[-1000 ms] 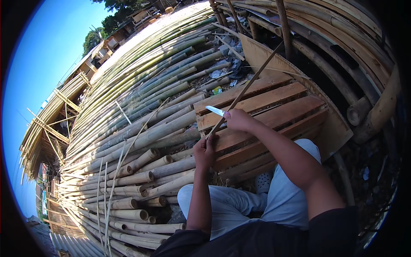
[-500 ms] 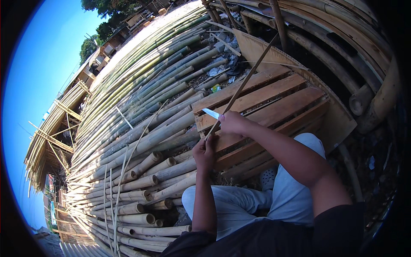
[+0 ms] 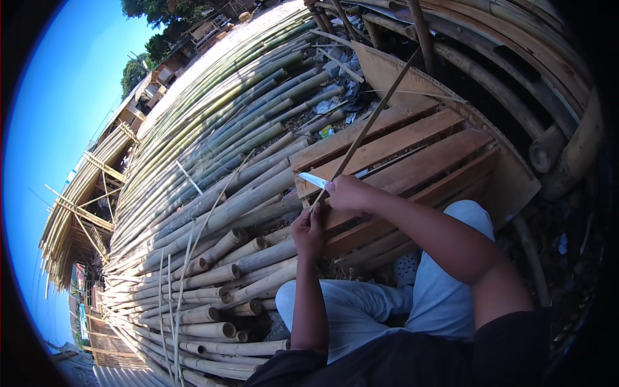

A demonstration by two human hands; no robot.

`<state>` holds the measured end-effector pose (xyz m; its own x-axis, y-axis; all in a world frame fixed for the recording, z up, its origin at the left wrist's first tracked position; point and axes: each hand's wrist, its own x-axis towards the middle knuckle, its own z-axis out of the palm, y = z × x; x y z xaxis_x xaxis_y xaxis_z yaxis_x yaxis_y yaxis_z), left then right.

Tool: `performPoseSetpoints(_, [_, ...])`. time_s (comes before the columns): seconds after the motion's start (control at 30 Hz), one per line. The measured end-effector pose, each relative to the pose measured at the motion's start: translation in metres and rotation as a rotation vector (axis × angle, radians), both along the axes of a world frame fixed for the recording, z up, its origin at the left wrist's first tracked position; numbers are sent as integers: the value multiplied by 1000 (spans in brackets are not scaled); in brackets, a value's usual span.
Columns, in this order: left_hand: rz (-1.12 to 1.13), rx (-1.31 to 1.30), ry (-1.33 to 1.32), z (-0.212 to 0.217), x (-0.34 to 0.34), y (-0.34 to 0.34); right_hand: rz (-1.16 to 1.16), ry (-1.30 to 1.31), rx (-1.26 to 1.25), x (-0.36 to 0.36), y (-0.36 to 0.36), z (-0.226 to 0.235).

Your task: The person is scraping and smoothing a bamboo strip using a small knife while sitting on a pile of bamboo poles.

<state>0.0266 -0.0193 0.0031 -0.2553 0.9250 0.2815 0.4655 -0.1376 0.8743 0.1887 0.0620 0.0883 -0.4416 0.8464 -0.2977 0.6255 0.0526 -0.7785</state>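
My left hand (image 3: pixel 309 232) grips the near end of a long thin bamboo strip (image 3: pixel 374 116) that runs up and away to the upper right. My right hand (image 3: pixel 348 193) holds a knife, its pale blade (image 3: pixel 313 180) pointing left and lying against the strip just above my left hand. Both hands are over the front edge of a wooden pallet (image 3: pixel 412 148). My legs in light trousers (image 3: pixel 361 303) are bent below the hands.
A large stack of bamboo poles (image 3: pixel 213 193) fills the left and middle, cut ends facing me. Several thin split strips (image 3: pixel 184 258) lie over the poles. Curved bamboo and timber (image 3: pixel 554 148) rise at the right. Scrap litter (image 3: pixel 335 103) lies beyond the pallet.
The view has shifted slightly; hands, knife and strip stay together in the same grip, with the blade at nearly the same spot on the strip.
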Motion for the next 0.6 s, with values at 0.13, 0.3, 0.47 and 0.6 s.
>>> performPoseSetpoints(0.13, [-30,15,-27,12,9,-2,-183,14,-70,15,11,13])
performPoseSetpoints(0.3, [-7,-17,-55,1,-1,-1,-26,54,98,-7,-1,-14])
performPoseSetpoints(0.47, [-71,-3,-25,7,-3,5,-131,38,129,11,26,-10])
performPoseSetpoints(0.6, [-158,-179,4,28,-21,8,-125,-8,205,14,28,-24])
